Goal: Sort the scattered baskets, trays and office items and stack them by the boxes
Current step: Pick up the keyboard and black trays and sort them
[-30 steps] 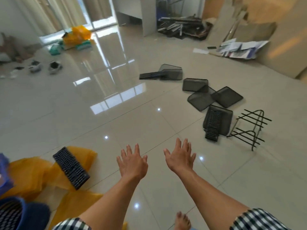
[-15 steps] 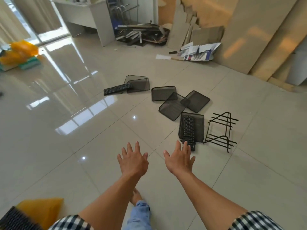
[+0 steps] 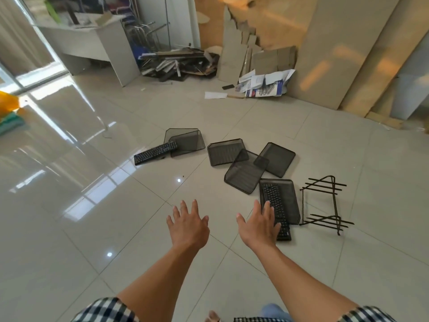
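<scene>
On the pale glossy tiled floor (image 3: 116,205), right of centre, six black wire-mesh desk trays (image 3: 222,152) lie scattered. Two of them overlap at the far left of the group. One end of a black computer keyboard (image 3: 155,152) overlaps the nearer of the two, and its other end points left across the tiles. Three more trays overlap one another in a loose fan in the middle. The sixth tray (image 3: 287,198) lies nearest, with a second black keyboard (image 3: 277,211) lying lengthwise in it. That keyboard's near end sticks out past the tray's rim towards the person. Just right of that tray, a single black wire rack frame (image 3: 325,203) lies tipped on its side.

Both bare forearms reach forward over the floor from checked sleeves. The left hand (image 3: 188,226) is held palm down with its fingers straight and spread. It holds nothing and is apart from every item. The right hand (image 3: 257,228) is likewise flat, spread and empty. Its fingertips overlap the near end of the second keyboard in this view, but whether they touch it cannot be told.

Against the far wall lean flattened brown cardboard sheets (image 3: 274,59), with a heap of white papers (image 3: 264,83) at their foot. Left of these are a pile of metal scrap (image 3: 178,63) and a grey desk (image 3: 92,40).
</scene>
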A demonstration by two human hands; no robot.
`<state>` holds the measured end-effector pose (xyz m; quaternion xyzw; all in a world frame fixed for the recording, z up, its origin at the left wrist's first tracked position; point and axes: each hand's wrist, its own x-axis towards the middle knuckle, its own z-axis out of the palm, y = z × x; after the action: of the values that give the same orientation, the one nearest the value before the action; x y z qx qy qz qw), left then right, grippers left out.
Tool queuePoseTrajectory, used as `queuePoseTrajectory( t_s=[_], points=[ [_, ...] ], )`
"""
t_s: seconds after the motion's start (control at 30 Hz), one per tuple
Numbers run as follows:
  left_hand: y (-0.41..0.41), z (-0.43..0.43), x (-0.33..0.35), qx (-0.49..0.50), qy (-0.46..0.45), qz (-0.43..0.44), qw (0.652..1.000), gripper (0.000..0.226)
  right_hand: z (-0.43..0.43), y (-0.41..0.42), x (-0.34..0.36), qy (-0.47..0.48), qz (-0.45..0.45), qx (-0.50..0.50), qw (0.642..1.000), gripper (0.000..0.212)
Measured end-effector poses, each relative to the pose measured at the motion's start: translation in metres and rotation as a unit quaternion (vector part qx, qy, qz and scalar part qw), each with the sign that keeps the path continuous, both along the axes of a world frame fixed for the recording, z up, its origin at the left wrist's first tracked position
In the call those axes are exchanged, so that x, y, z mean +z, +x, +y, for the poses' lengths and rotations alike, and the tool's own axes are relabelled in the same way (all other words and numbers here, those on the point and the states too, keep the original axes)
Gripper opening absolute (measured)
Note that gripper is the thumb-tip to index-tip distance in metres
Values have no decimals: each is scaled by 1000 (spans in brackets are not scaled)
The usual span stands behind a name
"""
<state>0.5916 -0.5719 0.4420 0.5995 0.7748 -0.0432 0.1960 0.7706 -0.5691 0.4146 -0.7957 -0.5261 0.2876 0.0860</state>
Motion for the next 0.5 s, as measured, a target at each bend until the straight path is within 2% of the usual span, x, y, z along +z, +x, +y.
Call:
queuePoseTrajectory(
  t_s=[0.23, 0.5],
  points=[
    [-30, 78, -6, 0, -3, -2, 1000, 67, 85, -40, -11, -9, 5, 10, 1000, 80],
    [-89, 195, -11, 50, -5, 18, 999, 66, 220, -96, -26, -15, 36, 53, 998, 79]
  ],
)
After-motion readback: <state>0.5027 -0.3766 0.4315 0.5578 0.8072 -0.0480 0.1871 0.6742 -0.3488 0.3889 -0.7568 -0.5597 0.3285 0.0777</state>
